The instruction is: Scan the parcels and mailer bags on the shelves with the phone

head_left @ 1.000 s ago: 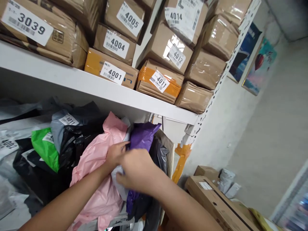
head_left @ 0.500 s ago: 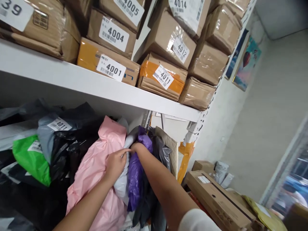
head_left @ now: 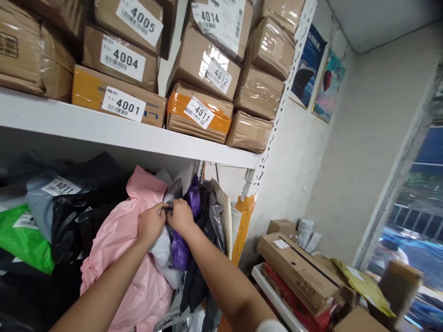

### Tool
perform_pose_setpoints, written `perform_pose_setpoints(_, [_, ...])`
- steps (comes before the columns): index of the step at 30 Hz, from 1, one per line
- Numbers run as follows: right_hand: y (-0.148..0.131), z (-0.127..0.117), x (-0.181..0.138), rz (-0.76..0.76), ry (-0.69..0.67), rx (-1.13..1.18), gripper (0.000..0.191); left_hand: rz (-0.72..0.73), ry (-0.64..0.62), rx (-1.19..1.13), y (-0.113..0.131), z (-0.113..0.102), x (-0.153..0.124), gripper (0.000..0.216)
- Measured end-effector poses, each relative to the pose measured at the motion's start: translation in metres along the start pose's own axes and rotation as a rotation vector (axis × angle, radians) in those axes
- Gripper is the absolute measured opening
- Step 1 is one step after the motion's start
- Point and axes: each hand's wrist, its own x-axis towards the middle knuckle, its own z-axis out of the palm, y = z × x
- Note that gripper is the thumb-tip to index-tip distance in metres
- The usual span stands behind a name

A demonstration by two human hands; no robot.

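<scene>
My left hand (head_left: pixel 151 224) and my right hand (head_left: pixel 180 216) meet on the lower shelf, fingers closed on a dark grey plastic parcel bag (head_left: pixel 176 188) between them. The bag's lower part is hidden behind my hands. To the left a large pink plastic parcel bag (head_left: pixel 114 249) stands against my left hand. Below my hands hangs a pale grey bag (head_left: pixel 162 253). A purple bag (head_left: pixel 180 253) shows behind and under my right wrist. Just right of it are black bags (head_left: pixel 199 267) and a silver-grey bag (head_left: pixel 216 210).
Above my hands runs a white shelf beam (head_left: pixel 138 138), with labelled cardboard boxes (head_left: pixel 199 113) stacked on it. At left lie a green bag (head_left: pixel 27 244) and several black bags. More boxes (head_left: pixel 297 267) fill the lower right, beside a perforated shelf post (head_left: pixel 266 152).
My right hand has drawn back from deep among the bags beside the purple one and now meets my left at the grey bag. The view has swung right.
</scene>
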Motion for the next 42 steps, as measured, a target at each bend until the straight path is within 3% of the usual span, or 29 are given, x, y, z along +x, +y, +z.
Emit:
perform_pose_setpoints(3, [0.012,-0.006,-0.066,0.029,0.118,0.056,0.026,0.024,-0.106,0.189,0.014,-0.012,0.014,0.039])
perform_pose_setpoints(4, [0.02,-0.004,-0.085,0.045,0.183,0.114,0.03,0.025,-0.108,0.238,0.023,-0.015,0.016,0.038])
perform_pose_setpoints(6, [0.038,0.003,-0.112,-0.001,0.186,0.163,0.039,0.107,-0.062,0.275,0.048,-0.016,0.017,0.037])
perform_pose_setpoints(9, [0.057,0.017,-0.122,-0.122,0.121,0.142,0.057,0.435,-0.174,0.203,0.084,0.002,0.012,0.036])
perform_pose_setpoints(11, [0.059,0.021,-0.116,-0.161,0.09,0.109,0.068,0.504,-0.324,0.178,0.096,0.021,0.01,0.037])
perform_pose_setpoints(14, [0.057,0.021,-0.106,-0.146,0.058,0.07,0.067,0.421,-0.355,0.252,0.089,0.041,0.009,0.033])
perform_pose_setpoints(17, [0.062,0.018,-0.107,-0.097,0.05,0.038,0.033,0.456,-0.34,0.328,0.069,0.043,0.007,0.029])
perform_pose_setpoints(19, [0.067,0.016,-0.112,-0.089,0.05,0.02,0.024,0.511,-0.348,0.361,0.058,0.038,0.004,0.03])
perform_pose_setpoints(24, [0.073,0.015,-0.117,-0.112,0.079,0.015,0.046,0.706,-0.385,0.421,0.053,0.038,-0.004,0.031])
perform_pose_setpoints(29, [0.07,0.018,-0.112,-0.112,0.12,0.054,0.022,0.517,-0.357,0.539,0.069,0.072,-0.002,0.03])
perform_pose_setpoints(32, [0.072,0.02,-0.114,-0.129,0.147,0.102,0.023,0.432,-0.392,0.546,0.079,0.089,0.008,0.024])
perform_pose_setpoints(39, [0.077,0.013,-0.118,-0.205,0.162,0.219,0.019,0.45,-0.468,0.322,0.067,0.076,0.011,0.016])
perform_pose_setpoints(40, [0.073,0.014,-0.118,-0.213,0.159,0.231,0.022,0.447,-0.464,0.275,0.063,0.074,0.009,0.015])
perform_pose_setpoints(42, [0.062,0.019,-0.118,-0.142,0.161,0.242,0.049,0.431,-0.456,0.182,0.058,0.073,0.006,0.014])
